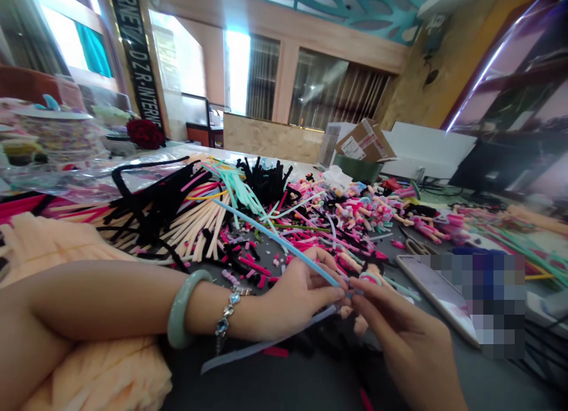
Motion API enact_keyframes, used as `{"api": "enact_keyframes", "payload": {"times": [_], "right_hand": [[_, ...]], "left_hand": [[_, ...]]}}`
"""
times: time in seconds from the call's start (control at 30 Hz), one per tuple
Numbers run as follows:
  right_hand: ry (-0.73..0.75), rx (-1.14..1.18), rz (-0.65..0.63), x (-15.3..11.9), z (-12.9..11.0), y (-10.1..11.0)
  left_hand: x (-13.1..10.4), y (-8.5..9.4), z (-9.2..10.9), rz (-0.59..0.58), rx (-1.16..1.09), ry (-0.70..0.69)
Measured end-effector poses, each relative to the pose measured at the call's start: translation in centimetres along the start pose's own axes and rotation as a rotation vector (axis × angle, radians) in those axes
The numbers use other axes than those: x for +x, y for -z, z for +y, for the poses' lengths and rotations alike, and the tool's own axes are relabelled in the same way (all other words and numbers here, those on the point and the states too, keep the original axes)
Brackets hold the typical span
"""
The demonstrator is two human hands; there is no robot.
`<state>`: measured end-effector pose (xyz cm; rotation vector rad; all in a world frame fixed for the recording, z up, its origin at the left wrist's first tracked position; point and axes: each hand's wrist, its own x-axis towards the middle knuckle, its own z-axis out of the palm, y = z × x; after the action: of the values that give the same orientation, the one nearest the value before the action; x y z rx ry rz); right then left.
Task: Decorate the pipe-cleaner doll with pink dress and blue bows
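Observation:
My left hand (302, 293), with a jade bangle (180, 310) and a jewelled bracelet (224, 319) on its wrist, pinches a long light blue fuzzy stem (275, 236) near its lower right end. The stem slants up to the left over the pile. My right hand (394, 322) meets the left at the fingertips, its thumb and fingers closed on the stem's end. A pale grey-blue strip (266, 344) passes below my left hand. Just beyond the fingers lies a small figure (370, 275) with a peach-coloured part; my hands partly hide it.
Bundles of peach stems (195, 230), black stems (266, 180) and many pink pieces (364, 213) cover the dark table. A phone (439, 298) and scissors (417, 243) lie right. A cardboard box (366, 142) stands behind; peach bundles (106, 375) lie around my left arm.

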<state>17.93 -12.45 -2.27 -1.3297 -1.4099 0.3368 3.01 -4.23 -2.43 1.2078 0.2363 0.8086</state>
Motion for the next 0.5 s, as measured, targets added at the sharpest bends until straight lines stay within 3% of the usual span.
{"api": "enact_keyframes", "payload": {"times": [0.5], "right_hand": [[0.016, -0.041, -0.038, 0.04, 0.00, -0.16]], "left_hand": [[-0.03, -0.19, 0.27, 0.019, -0.014, 0.012]]}}
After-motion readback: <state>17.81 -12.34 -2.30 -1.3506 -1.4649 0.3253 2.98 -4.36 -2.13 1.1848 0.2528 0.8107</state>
